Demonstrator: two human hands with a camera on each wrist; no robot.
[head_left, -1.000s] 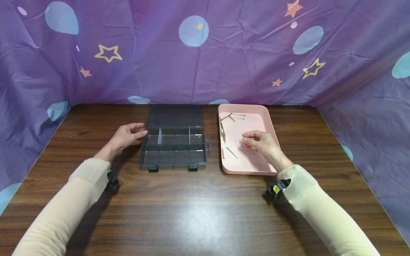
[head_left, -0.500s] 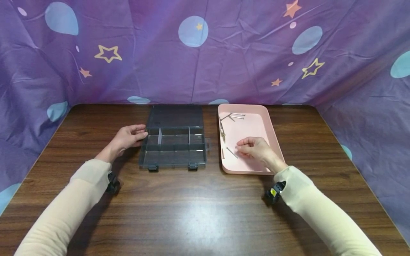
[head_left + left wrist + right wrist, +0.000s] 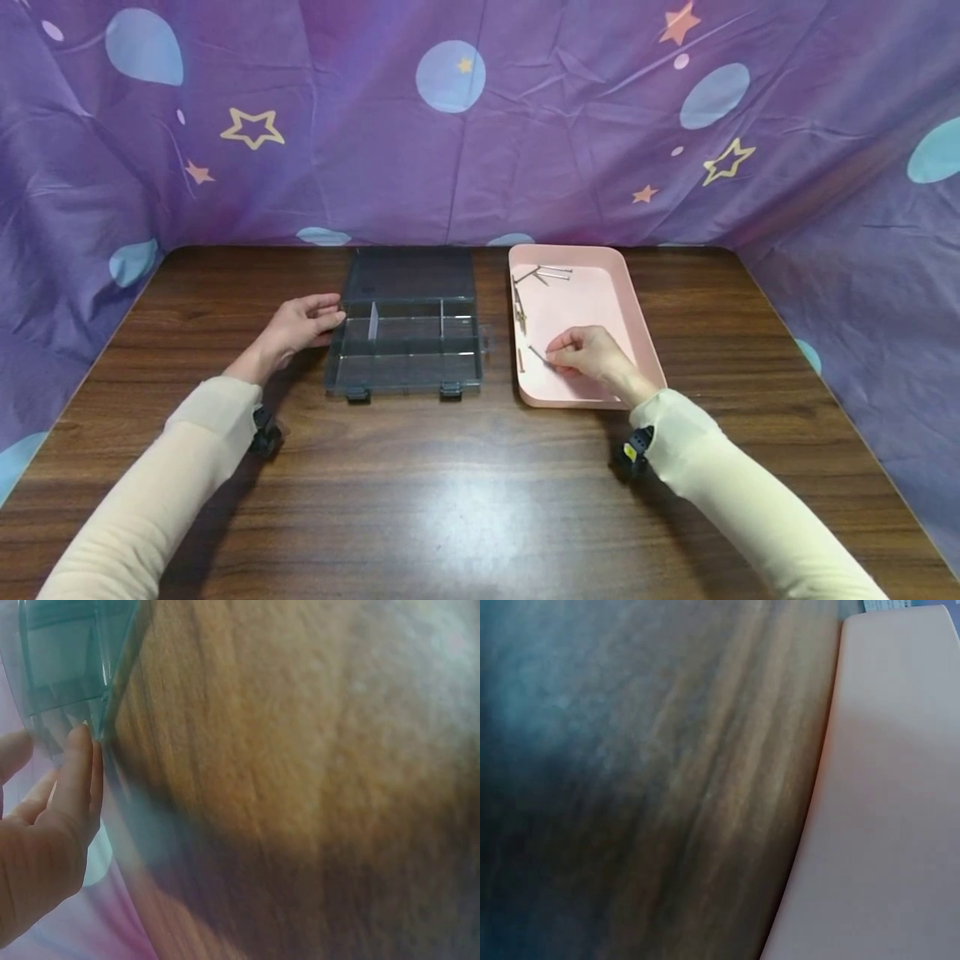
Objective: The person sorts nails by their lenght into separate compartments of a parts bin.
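My left hand lies with straight fingers against the left wall of an open grey compartment box. In the left wrist view those fingers touch the box's clear edge. My right hand reaches into a pink tray, fingers curled, and pinches the near end of a thin metal nail that lies on the tray floor. The right wrist view shows only the tray's outer wall and wood, not the hand.
Several more nails lie in the tray: a pair at the back, some along the left wall, one near the front. The box lid lies flat behind the box. A purple cloth walls the wooden table.
My right hand has come down and to the left within the tray and its fingertips have closed on the nail's end. The left hand has stayed at the box.
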